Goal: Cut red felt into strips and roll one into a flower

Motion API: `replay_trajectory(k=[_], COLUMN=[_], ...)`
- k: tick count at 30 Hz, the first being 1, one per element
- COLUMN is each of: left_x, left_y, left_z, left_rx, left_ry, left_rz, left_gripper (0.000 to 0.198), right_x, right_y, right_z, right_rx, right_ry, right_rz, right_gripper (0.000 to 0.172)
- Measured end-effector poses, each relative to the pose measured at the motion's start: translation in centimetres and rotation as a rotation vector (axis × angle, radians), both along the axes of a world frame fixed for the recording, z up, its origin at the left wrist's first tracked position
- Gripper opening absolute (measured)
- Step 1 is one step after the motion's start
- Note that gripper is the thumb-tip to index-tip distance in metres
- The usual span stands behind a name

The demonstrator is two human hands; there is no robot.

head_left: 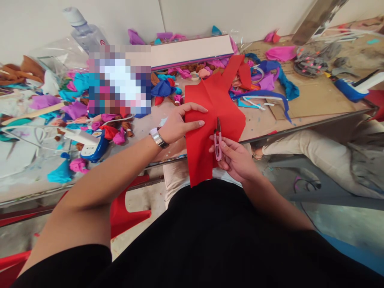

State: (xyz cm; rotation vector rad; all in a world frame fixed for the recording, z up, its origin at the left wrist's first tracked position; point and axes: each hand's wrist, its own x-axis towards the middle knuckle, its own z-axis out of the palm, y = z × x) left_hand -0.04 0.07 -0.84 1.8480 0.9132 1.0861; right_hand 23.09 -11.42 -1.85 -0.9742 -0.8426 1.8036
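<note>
Black shirt [216, 240] foremost, hands [174, 126] at red cloth [204, 98], the right [240, 160] gripping snips [220, 146]

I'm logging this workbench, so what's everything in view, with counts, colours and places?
Fabric sheet: one, red, over table's near edge
Snips: one, pink-handled, over fabric sheet
Scraps: many, multicoloured, across table
Bottle: one, clear, white-capped, back left
Long box: one, white-topped, back middle
Tools: two, blue-and-white, left and far right
Cardboard: brown, right, count unclear
Pixelated patch: one, left of centre, contents unreadable
Another person's leg: one, beige trousers, right
Watch: one, silver, left wrist
Left hand: one, on fabric sheet
Right hand: one, holding snips
</note>
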Motion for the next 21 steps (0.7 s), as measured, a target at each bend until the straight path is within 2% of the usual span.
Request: replay_trajectory(k=[14,21], left_x=[-0.04,0.32], left_y=[0.0,-0.37], left_z=[0.15,0.6], left_rx=[0.025,0.094], left_ry=[0.011,0.083], left_rz=[-0.009,0.011], left_gripper=[0.046,0.04], right_x=[-0.29,-0.38], right_y=[-0.13,-0.03], right_z=[-0.23,-0.22], right_rx=[0.05,0.076], right_ry=[0.023,0.003], right_rz=[0.028,0.019], right_gripper=[0.041,0.039])
